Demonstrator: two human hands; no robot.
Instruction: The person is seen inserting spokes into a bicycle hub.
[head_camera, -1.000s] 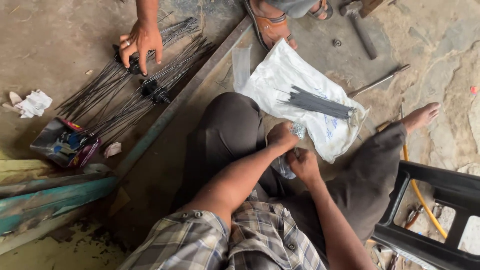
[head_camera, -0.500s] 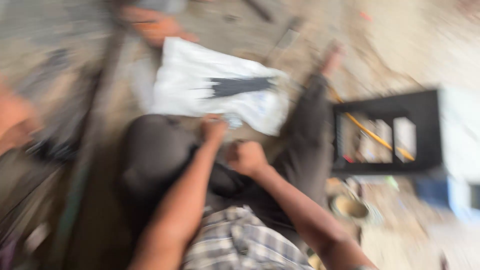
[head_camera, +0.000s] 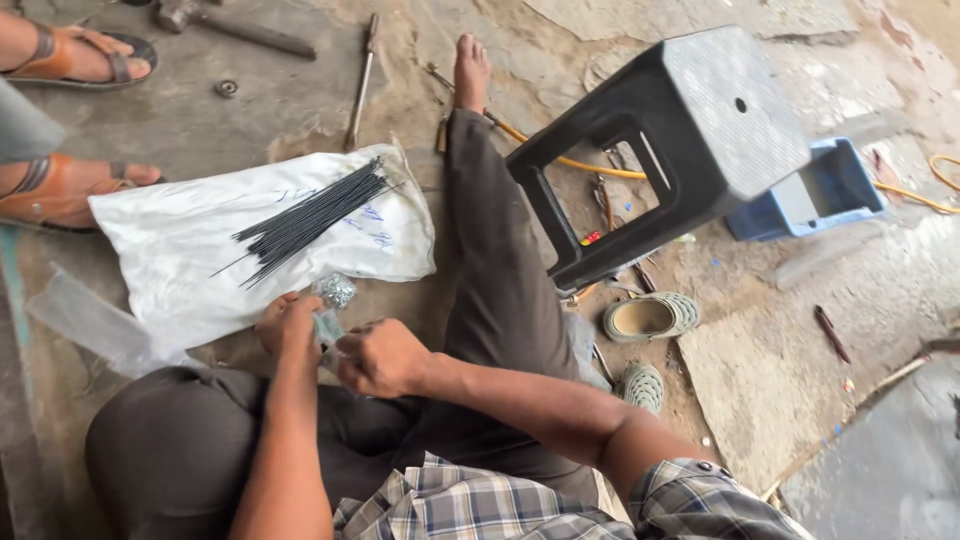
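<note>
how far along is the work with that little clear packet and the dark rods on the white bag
Looks done: a bundle of thin dark rods already lies laid out on the white bag. In hand: the left hand and right hand both grip a small clear packet of shiny bits; whether it is open cannot be told. Left, apparently: nothing from the packet is visibly out or joined to the rods.

White plastic bag (head_camera: 200, 250) flat beside small clear packet (head_camera: 335, 295)

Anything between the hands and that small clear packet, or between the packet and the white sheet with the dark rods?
Nothing visible. The left hand and right hand both already grip the small clear packet. It sits right at the near edge of the white sheet, where the dark rods lie.
</note>
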